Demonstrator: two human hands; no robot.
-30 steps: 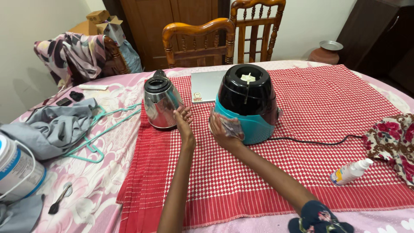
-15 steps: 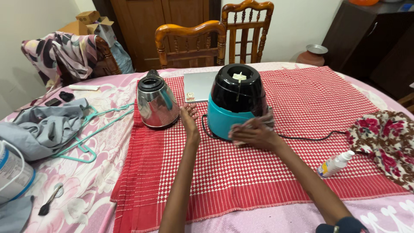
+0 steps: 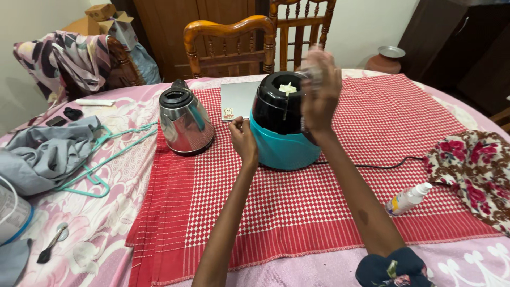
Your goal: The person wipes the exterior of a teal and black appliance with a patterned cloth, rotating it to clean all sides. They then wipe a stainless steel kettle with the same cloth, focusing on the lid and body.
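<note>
Right hand [image 3: 319, 93] has lifted off the mixer base's [image 3: 284, 127] front since 0.5 s ago; now raised over its black top, blurred, prob. pinching a small cloth. Grip unclear. Left hand [image 3: 243, 139], loosely curled, holds nothing, touching base's left side. Kettle [image 3: 185, 121] left of base, unmoved. Wiping looks to shift from front to top.

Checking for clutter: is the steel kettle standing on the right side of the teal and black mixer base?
No, the steel kettle stands to the left of the mixer base, beyond the left hand.
</note>
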